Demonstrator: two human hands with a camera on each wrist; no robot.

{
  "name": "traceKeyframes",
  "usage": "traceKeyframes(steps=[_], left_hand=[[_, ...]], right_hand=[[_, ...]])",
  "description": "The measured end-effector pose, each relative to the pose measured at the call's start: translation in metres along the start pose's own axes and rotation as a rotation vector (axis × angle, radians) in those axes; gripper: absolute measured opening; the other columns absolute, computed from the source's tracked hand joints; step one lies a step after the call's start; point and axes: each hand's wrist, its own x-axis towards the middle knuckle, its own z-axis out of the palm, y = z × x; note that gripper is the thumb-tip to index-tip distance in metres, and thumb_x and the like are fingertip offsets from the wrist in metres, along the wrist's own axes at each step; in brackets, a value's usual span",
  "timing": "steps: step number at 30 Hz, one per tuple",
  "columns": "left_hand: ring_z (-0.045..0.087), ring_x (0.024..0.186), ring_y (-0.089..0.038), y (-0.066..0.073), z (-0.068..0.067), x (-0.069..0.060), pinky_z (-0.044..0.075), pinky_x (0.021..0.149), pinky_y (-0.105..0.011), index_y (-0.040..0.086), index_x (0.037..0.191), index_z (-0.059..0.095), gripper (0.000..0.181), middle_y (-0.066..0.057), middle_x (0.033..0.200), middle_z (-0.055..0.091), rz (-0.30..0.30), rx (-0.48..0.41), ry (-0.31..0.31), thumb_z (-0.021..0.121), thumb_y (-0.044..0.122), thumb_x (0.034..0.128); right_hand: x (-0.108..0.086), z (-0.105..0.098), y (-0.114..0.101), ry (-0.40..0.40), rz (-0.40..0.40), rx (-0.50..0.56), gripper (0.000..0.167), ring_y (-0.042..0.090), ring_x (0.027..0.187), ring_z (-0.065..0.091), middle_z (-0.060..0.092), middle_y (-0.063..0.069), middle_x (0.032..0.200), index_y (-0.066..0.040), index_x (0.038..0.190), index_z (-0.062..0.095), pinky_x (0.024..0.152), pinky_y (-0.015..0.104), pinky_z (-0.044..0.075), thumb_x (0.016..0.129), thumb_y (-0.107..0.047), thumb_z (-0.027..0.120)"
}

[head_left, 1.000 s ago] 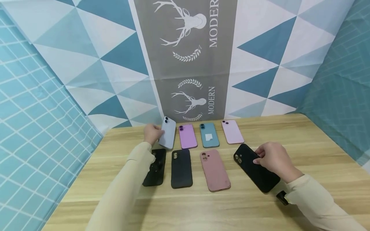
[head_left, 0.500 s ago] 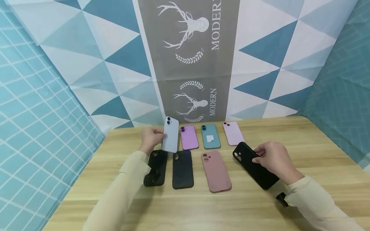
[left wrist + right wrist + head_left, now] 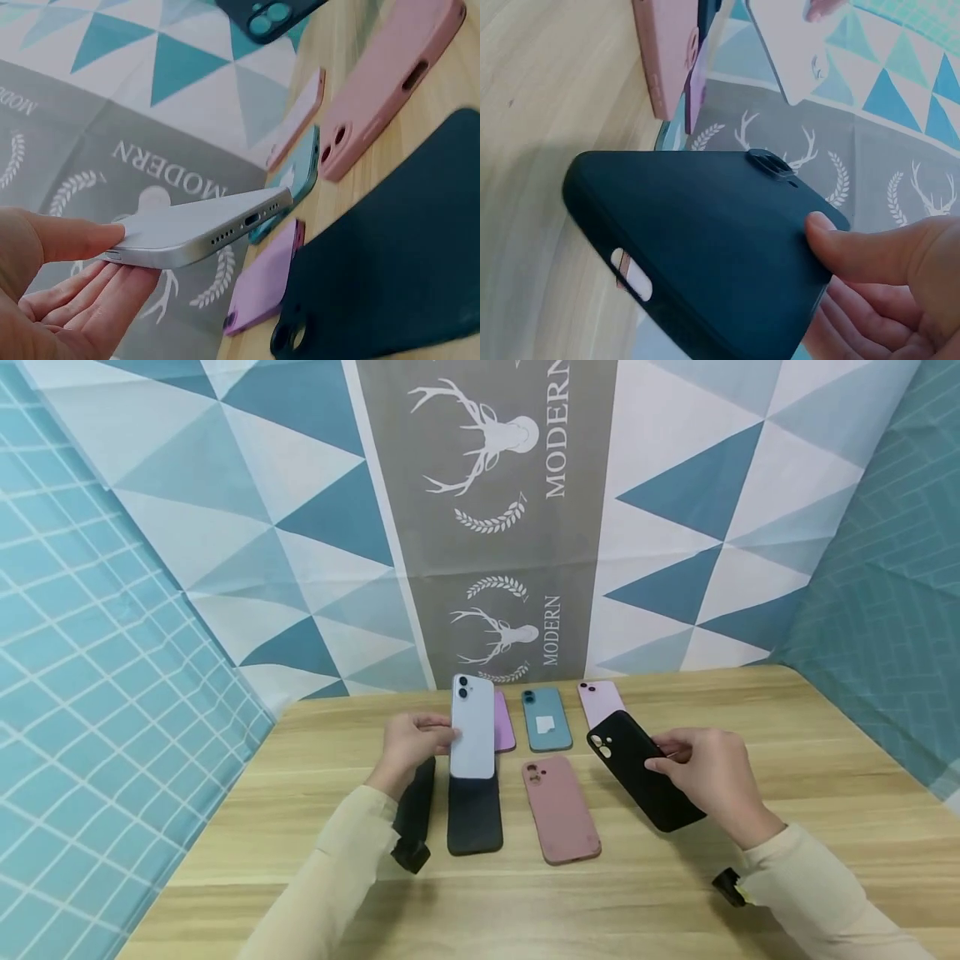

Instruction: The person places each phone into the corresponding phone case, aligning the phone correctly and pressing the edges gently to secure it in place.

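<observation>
My left hand (image 3: 411, 747) pinches a pale blue-white phone (image 3: 473, 727) by its left edge, thumb on the back and fingers beneath. Its camera end points up, and it is raised above the table, hiding part of a purple phone (image 3: 504, 724) and of a dark phone case (image 3: 476, 818). On the right, a black phone case (image 3: 641, 772) is lifted and tilted, its right edge pinched by my right hand (image 3: 708, 777). The left wrist view shows the phone's port end (image 3: 251, 219); in the right wrist view the case's bottom cutout (image 3: 631, 274) faces the camera.
A teal phone (image 3: 547, 720) with a white sticker and a pink phone (image 3: 600, 700) lie at the back. A pink case (image 3: 561, 810) lies mid-table. Another black case (image 3: 416, 802) is partly hidden by my left arm. Patterned cloth (image 3: 495, 527) stands behind the wooden table (image 3: 540, 910).
My left hand has carried the pale phone rightward and toward me, from above the far-left case to above the second one. My right hand has raised the black case and shifted it slightly left.
</observation>
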Motion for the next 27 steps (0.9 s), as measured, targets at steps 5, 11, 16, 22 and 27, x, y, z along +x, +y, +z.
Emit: traceKeyframes(steps=[5,11,16,22,27], left_hand=[[0.071,0.073,-0.016,-0.001,0.005,-0.009,0.061,0.074,-0.034,-0.002,0.099,0.072,0.021,-0.018,0.099,0.073,0.009,-0.040,-0.033,0.076,0.004,0.0786],[0.070,0.071,-0.014,-0.002,0.011,-0.019,0.062,0.071,-0.032,-0.006,0.100,0.071,0.021,-0.019,0.097,0.073,0.038,-0.090,-0.086,0.074,0.001,0.0796],[0.070,0.070,-0.014,-0.002,0.015,-0.025,0.062,0.068,-0.032,-0.008,0.099,0.070,0.022,-0.019,0.093,0.074,0.070,-0.136,-0.119,0.073,0.000,0.0793],[0.071,0.075,-0.016,-0.001,0.020,-0.034,0.061,0.074,-0.036,-0.007,0.100,0.070,0.022,-0.019,0.095,0.073,0.068,-0.157,-0.177,0.073,0.000,0.0803],[0.071,0.075,-0.015,0.001,0.026,-0.041,0.061,0.078,-0.041,-0.008,0.104,0.068,0.024,-0.018,0.095,0.073,0.084,-0.209,-0.209,0.072,-0.002,0.0809]], right_hand=[[0.000,0.000,-0.005,0.079,-0.012,0.052,0.027,0.020,0.061,0.070,0.075,0.011,0.075,-0.004,0.093,0.076,0.053,0.013,0.047,0.068,-0.010,0.085],[0.000,-0.002,-0.013,0.133,0.034,0.201,0.029,-0.016,0.061,0.060,0.075,0.015,0.079,-0.003,0.095,0.076,0.055,0.003,0.045,0.069,-0.011,0.086],[0.001,-0.004,-0.019,0.113,0.084,0.285,0.030,-0.027,0.063,0.051,0.075,0.018,0.083,-0.002,0.098,0.075,0.057,0.004,0.047,0.072,-0.013,0.084],[-0.001,0.001,-0.034,0.055,0.130,0.365,0.032,-0.015,0.066,0.060,0.075,0.016,0.088,-0.003,0.102,0.075,0.061,0.006,0.051,0.075,-0.018,0.083],[0.001,0.006,-0.045,-0.025,0.212,0.443,0.036,-0.011,0.069,0.063,0.075,0.017,0.094,-0.002,0.106,0.073,0.066,0.009,0.053,0.076,-0.020,0.081]])
